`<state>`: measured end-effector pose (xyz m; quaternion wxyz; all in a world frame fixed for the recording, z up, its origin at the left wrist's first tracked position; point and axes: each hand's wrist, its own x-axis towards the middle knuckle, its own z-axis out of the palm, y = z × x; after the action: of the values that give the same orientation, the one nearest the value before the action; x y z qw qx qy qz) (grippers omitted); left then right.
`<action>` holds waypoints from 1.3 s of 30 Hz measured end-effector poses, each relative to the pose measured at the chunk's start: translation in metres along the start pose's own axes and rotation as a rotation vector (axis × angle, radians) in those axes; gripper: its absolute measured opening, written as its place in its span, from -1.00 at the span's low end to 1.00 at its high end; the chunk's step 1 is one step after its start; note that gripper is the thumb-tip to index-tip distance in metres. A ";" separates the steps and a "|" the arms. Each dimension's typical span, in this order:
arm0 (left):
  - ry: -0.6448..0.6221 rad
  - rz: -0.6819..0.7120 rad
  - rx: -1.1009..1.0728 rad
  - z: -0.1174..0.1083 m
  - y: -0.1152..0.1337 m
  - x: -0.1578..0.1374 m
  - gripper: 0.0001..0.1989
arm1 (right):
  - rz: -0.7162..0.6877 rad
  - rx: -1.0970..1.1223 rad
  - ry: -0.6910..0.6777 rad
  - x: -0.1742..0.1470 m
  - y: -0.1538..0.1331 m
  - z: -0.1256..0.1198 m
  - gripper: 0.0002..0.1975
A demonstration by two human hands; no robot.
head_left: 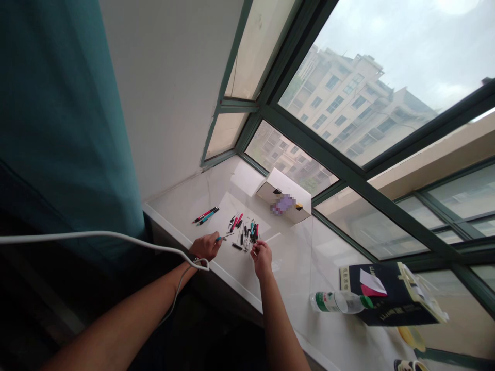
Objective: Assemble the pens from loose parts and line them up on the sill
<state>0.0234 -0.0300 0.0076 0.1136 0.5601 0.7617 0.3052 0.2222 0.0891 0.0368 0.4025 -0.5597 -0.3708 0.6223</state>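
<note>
My left hand (208, 246) is closed around a teal pen part (218, 238), from which a thin refill (229, 235) sticks out to the right. At the near right edge of a pile of pen parts (246, 234), my right hand (262, 253) has its fingers pinched together. What they hold, if anything, is too small to make out. Black, red and teal barrels and thin refills lie loose in that pile. Farther left, a few pens (206, 215) in red, black and teal lie side by side on the white sill (174, 206).
Behind the pile stands an open white box (284, 188) against the window. To the right, a plastic bottle (340, 302) with a green cap lies by a dark paper bag (390, 293). A white cable (116, 235) crosses near my left wrist. A teal curtain (77, 129) hangs left.
</note>
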 end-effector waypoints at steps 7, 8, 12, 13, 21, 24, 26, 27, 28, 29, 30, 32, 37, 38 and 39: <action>0.003 0.002 0.003 0.000 0.000 0.001 -0.68 | -0.166 -0.855 -0.075 0.025 -0.013 0.029 -0.78; -0.001 -0.001 0.008 0.000 0.000 0.001 -0.67 | -0.220 -0.992 -0.069 0.029 -0.015 0.034 -0.80; -0.013 -0.013 0.027 -0.001 0.001 0.001 -0.67 | -0.312 -1.191 -0.044 0.042 -0.019 0.051 -0.90; -0.015 -0.014 0.028 -0.002 0.001 0.001 -0.67 | -0.311 -1.188 -0.039 0.045 -0.018 0.054 -0.93; -0.041 -0.031 -0.008 -0.004 0.003 0.001 -0.67 | -0.289 -1.196 -0.009 0.052 -0.015 0.067 -0.87; -0.043 -0.036 -0.014 -0.004 0.003 0.001 -0.68 | -0.270 -1.202 -0.007 0.053 -0.017 0.072 -0.81; -0.040 -0.028 -0.010 -0.005 0.003 0.001 -0.68 | -0.260 -1.202 -0.006 0.055 -0.019 0.076 -0.80; -0.038 -0.023 -0.009 -0.005 0.003 0.001 -0.69 | -0.255 -1.202 -0.007 0.055 -0.021 0.078 -0.80; -0.036 -0.020 -0.009 -0.005 0.003 0.001 -0.68 | -0.252 -1.200 -0.010 0.055 -0.022 0.079 -0.79; -0.034 -0.017 -0.010 -0.005 0.003 0.001 -0.68 | -0.252 -1.197 -0.015 0.055 -0.024 0.081 -0.79; -0.031 -0.014 -0.010 -0.006 0.003 0.002 -0.68 | -0.253 -1.194 -0.022 0.054 -0.025 0.082 -0.80; -0.027 -0.005 -0.009 -0.006 0.003 0.002 -0.67 | -0.273 -1.188 -0.036 0.049 -0.028 0.082 -0.83; -0.033 -0.006 -0.009 -0.007 0.003 0.002 -0.67 | -0.277 -0.505 -0.183 0.006 -0.028 0.075 -0.81; -0.034 -0.009 -0.012 -0.007 0.002 0.001 -0.67 | -0.258 -0.330 -0.236 -0.008 -0.026 0.074 -0.75; -0.034 -0.010 -0.016 -0.006 0.002 0.001 -0.67 | -0.246 -0.198 -0.276 -0.021 -0.023 0.074 -0.72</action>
<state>0.0214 -0.0305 0.0142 0.1323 0.5603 0.7602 0.3011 0.1521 0.0781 0.0735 0.3637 -0.4567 -0.5473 0.5997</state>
